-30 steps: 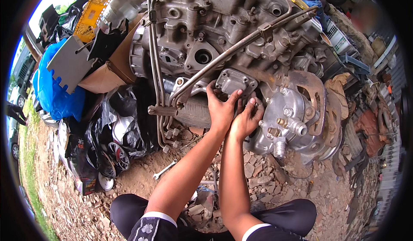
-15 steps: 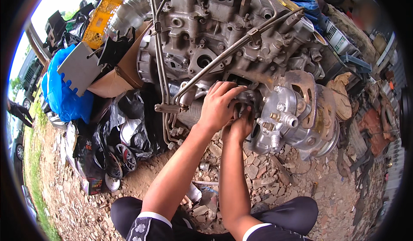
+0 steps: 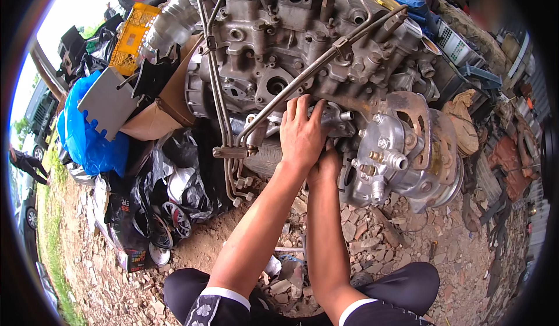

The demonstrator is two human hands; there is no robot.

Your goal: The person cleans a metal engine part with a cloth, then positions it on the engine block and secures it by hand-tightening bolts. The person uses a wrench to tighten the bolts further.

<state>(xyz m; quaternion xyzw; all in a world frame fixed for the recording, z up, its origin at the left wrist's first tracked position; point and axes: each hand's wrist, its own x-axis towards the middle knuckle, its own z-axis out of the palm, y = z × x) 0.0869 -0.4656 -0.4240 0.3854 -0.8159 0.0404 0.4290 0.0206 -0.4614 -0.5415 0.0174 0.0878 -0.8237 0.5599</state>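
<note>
Far out to the left of both hands lies a crumpled blue plastic sheet [image 3: 87,140], with a flat grey metal panel [image 3: 108,102] leaning just above it and a yellow plastic crate [image 3: 133,39] higher up. Closer in, low and left of the hands, black plastic bags [image 3: 174,180] sit on the stony dirt ground [image 3: 407,250], next to a brown cardboard box [image 3: 160,113].

The left hand [image 3: 301,133] lies spread, palm down and fingers pointing up, over a small metal housing [image 3: 338,119] bolted to the side of the big grey engine block [image 3: 279,41]; its fingers curl over the part, pressing or gripping it. A thin bent steel pipe [image 3: 291,90] crosses the block on a slant just above and left of those fingers.

The right hand [image 3: 326,166] sits right under the left one, touching it, tucked against the lower side of the same housing. Its fingers are hidden behind the left hand, so whether they are clenched cannot be told.

Just to the right of both hands a silvery cast pump-like unit [image 3: 390,157] with a round rusty disc [image 3: 434,145] hangs off the engine. Further right lies piled scrap metal [image 3: 501,163].
</note>
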